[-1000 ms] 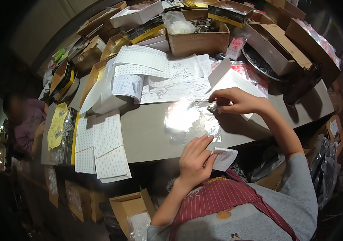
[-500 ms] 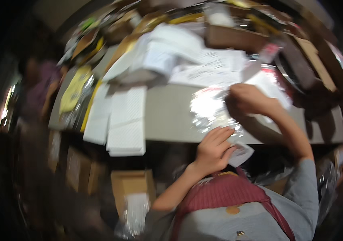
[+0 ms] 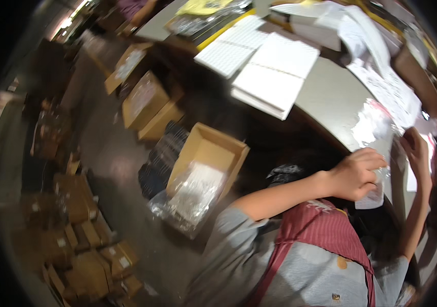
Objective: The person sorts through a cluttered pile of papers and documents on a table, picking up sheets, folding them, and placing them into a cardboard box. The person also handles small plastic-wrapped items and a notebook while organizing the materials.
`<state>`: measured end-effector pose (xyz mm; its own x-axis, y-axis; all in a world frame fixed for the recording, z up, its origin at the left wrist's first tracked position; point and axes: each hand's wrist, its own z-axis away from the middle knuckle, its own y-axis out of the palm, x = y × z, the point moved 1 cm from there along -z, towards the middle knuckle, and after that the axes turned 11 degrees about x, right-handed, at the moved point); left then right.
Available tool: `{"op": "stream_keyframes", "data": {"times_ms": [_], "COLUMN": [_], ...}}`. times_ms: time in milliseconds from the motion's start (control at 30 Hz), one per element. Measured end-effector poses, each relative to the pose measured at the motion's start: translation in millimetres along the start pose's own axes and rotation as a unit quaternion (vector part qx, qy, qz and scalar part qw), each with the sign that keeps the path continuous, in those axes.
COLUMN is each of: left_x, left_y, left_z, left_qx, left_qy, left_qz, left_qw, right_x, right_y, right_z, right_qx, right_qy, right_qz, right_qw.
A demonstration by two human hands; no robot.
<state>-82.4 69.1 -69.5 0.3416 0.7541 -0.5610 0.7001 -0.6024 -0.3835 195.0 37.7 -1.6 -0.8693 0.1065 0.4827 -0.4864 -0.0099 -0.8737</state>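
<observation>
A shiny clear plastic bag (image 3: 371,123) lies at the near edge of the table on the right. My left hand (image 3: 356,175) is closed over its near end, with the fingers bent round the film. Below those fingers a small whitish packet (image 3: 371,199) hangs over the table edge. Just right of the bag, my right hand (image 3: 417,148) is closed in a pinch by the bag's far corner. What sits between its fingertips is too small to make out.
Stacked printed sheets (image 3: 277,74) overhang the table edge, and handwritten papers (image 3: 382,84) lie beyond the bag. An open carton (image 3: 205,169) with plastic-wrapped goods stands on the floor at left. More cardboard boxes (image 3: 83,266) cover the lower left. Another person's arm (image 3: 143,13) shows at the top.
The view has swung left and down, so the table has shifted up and right and more floor shows. Both hands stay at the plastic bag; the left fingers are now more bent.
</observation>
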Motion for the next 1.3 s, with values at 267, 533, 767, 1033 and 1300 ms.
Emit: {"op": "stream_keyframes", "data": {"times_ms": [267,533,767,1033,1300], "left_x": [-17.7,-22.6,-29.8,-31.8,-31.3], "left_y": [-30.6,-31.8,-35.0,-46.9,-42.7], "left_z": [-9.9,-6.5,-6.8,-7.2,-4.2], "left_qx": [0.055,0.038,0.041,0.091,0.11], "left_qy": [-0.063,-0.126,-0.18,-0.111,-0.102], "left_qz": [0.015,0.037,0.074,-0.089,-0.134], "left_qw": [0.996,0.991,0.98,0.986,0.98], "right_x": [79.7,95.8,97.2,85.7,66.5], "right_y": [-8.2,11.4,35.8,35.2,43.5], "right_z": [51.7,94.1,107.9,103.6,91.5], "right_qx": [-0.103,0.052,0.044,0.077,0.068], "right_qy": [-0.088,-0.114,-0.087,-0.144,-0.213], "right_qz": [-0.086,-0.162,-0.181,-0.169,-0.127], "right_qw": [0.987,0.979,0.979,0.972,0.966]}}
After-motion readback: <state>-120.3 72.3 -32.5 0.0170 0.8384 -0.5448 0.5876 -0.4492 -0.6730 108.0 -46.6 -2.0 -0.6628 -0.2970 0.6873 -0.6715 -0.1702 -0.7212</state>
